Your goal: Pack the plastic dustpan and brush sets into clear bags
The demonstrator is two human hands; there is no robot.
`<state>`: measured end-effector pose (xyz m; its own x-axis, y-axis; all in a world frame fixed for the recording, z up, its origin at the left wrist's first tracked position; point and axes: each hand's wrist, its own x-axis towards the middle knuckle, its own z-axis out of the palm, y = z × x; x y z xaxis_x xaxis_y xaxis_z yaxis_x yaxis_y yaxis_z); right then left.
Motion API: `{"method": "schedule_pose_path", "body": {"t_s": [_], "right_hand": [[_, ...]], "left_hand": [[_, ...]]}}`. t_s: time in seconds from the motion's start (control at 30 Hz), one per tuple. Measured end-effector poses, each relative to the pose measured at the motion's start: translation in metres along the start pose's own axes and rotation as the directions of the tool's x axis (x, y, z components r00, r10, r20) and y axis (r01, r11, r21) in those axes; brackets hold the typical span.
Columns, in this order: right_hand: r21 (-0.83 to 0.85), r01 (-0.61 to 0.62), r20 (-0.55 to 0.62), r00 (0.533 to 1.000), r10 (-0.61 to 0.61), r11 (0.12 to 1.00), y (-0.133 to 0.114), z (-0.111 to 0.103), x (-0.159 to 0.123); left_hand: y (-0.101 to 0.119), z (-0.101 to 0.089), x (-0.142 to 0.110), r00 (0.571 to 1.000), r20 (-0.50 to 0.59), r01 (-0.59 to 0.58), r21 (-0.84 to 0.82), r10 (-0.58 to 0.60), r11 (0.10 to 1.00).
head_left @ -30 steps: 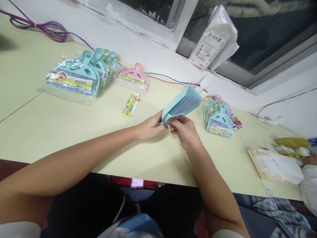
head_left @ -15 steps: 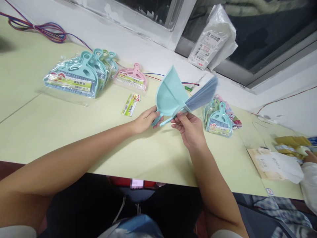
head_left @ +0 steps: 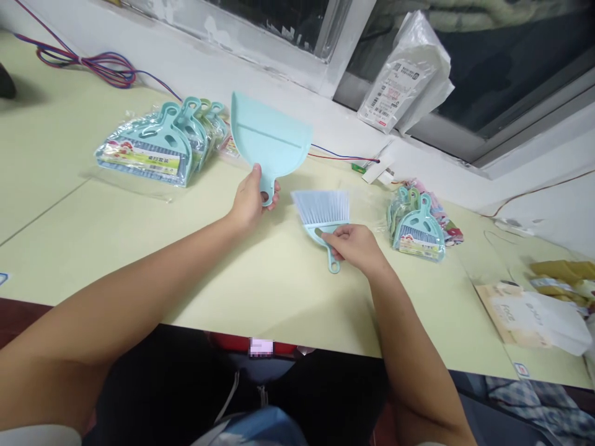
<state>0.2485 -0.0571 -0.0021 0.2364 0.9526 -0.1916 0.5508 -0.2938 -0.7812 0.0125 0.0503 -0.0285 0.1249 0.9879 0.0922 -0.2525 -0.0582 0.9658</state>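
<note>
- Before me a long table (head_left: 279, 297) with a smooth, pale yellow-green top stands up against the wall; a thin, dark seam (head_left: 41, 214) crosses it on the left.
- The white wall (head_left: 195, 68) behind it looks scuffed, and another stretch of wall (head_left: 548, 148) on the right has a greyer tone.
- Above sits a window, its left pane (head_left: 264, 15) and right pane (head_left: 493, 93) both dark, with a pale upright (head_left: 348, 49) between them.
- Rough white patches (head_left: 216, 28) mark the frame on the left.
- Reddish-brown floor (head_left: 18, 319) shows past the table's near edge.
- The light falls fairly evenly, leaving soft shadows on the tabletop.
</note>
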Motion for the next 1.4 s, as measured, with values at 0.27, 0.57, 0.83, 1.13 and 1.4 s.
{"method": "schedule_pose_path", "body": {"t_s": [0.27,0.57,0.83,1.13,1.4], "right_hand": [[-0.511,0.072,0.04,0.997,-0.06,0.856,-0.004,-0.001,-0.002],[-0.632,0.036,0.001,0.999,-0.045,0.774,0.008,-0.019,0.006],[-0.538,0.144,-0.133,0.958,-0.252,0.83,0.006,-0.016,0.004],[-0.516,0.183,-0.141,0.945,-0.294,0.837,0.008,-0.013,0.005],[-0.617,0.129,-0.023,0.983,-0.182,0.776,0.006,-0.013,0.004]], "left_hand": [[0.01,0.003,-0.002,0.995,-0.049,0.076,-0.184,-0.087,0.98],[0.004,-0.017,0.023,0.969,-0.239,-0.107,-0.197,0.058,0.975],[0.002,-0.022,0.028,0.974,-0.226,-0.025,-0.077,0.007,0.997],[-0.001,-0.017,0.013,0.996,0.078,0.001,0.351,-0.03,0.936],[0.006,-0.013,0.0,0.974,0.109,0.087,0.635,-0.2,0.768]]}}
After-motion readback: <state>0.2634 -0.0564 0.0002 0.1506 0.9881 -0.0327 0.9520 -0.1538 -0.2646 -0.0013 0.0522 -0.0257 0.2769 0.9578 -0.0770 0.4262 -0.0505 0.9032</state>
